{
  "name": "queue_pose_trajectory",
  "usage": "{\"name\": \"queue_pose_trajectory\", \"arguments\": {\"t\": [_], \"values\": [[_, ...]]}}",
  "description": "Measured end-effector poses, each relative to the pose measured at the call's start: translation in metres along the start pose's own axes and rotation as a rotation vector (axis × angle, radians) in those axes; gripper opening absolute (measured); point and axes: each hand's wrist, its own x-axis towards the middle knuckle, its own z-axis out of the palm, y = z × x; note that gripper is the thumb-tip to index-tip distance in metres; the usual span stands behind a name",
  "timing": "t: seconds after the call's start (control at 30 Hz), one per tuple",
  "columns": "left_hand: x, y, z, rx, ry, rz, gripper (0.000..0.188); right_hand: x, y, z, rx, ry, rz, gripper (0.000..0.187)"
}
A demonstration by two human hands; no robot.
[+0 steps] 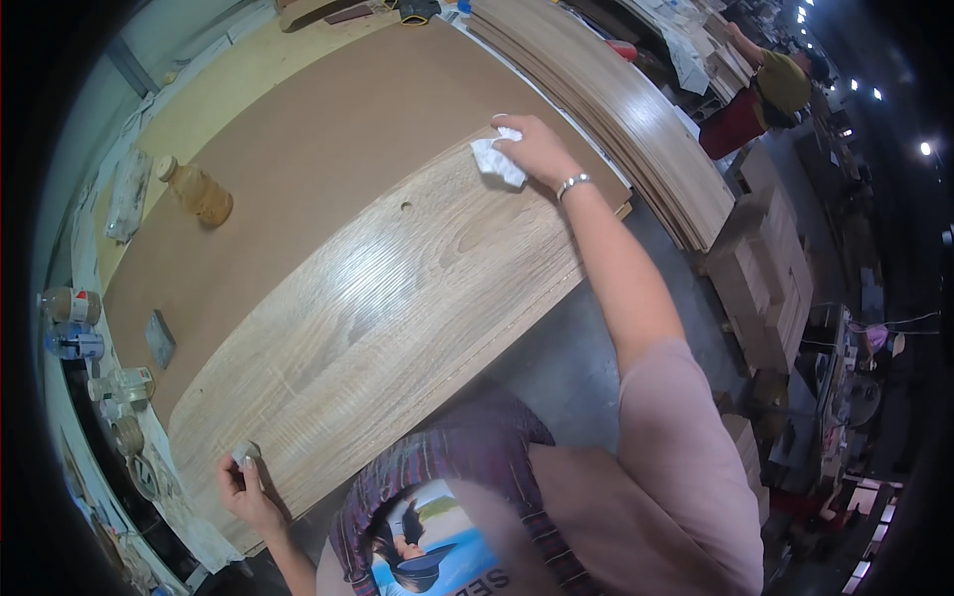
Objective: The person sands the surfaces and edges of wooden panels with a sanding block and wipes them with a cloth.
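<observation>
A long light wood-grain board (328, 328) lies slantwise in front of me, with a small dark hole near its far edge. At its far right end my right hand (539, 151) is closed on a crumpled white cloth (497, 167), which rests on the surface. My left hand (250, 500) is at the near left end, fingers pinched round a small greyish piece (244, 453) whose kind I cannot make out. Underneath the board is a larger brown sheet (288, 169). A capped bottle of yellowish liquid (204, 194) stands on that sheet.
On the brown sheet's left side sits a grey block (159, 338). Several bottles and jars (75, 323) line the left edge, beside a roll of tape (144, 477). Stacked boards (616, 109) lie beyond my right hand. Another person (765, 94) works at the far right, near a wooden cabinet (765, 268).
</observation>
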Motion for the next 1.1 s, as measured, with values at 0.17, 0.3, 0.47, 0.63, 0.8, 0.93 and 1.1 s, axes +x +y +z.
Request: {"name": "queue_pose_trajectory", "arguments": {"t": [0.17, 0.3, 0.47, 0.63, 0.8, 0.93, 1.1], "values": [[0.002, -0.005, -0.001, 0.064, 0.018, 0.04, 0.02, 0.039, 0.019, -0.007, 0.06, -0.119, 0.148, 0.024], [0.0, -0.006, 0.001, 0.061, 0.035, 0.057, 0.019, 0.043, 0.013, -0.005, 0.026, -0.052, 0.196, 0.023], [-0.001, -0.001, 0.004, 0.07, 0.016, 0.082, 0.017, 0.052, 0.018, -0.01, -0.09, -0.018, 0.177, 0.025], [0.002, -0.005, 0.011, -0.071, 0.028, 0.06, 0.016, 0.072, 0.05, -0.009, -0.186, 0.122, 0.151, 0.025], [-0.001, 0.0, 0.01, -0.01, 0.039, 0.065, 0.016, 0.048, 0.024, -0.012, 0.399, -0.187, -0.042, 0.024], [-0.001, 0.004, 0.012, 0.0, 0.056, 0.051, 0.016, 0.061, 0.015, 0.0, 0.029, 0.028, 0.051, 0.024], [-0.001, 0.005, 0.012, -0.085, 0.027, 0.029, 0.017, 0.093, 0.042, -0.034, -0.241, 0.317, 0.106, 0.023]]}}
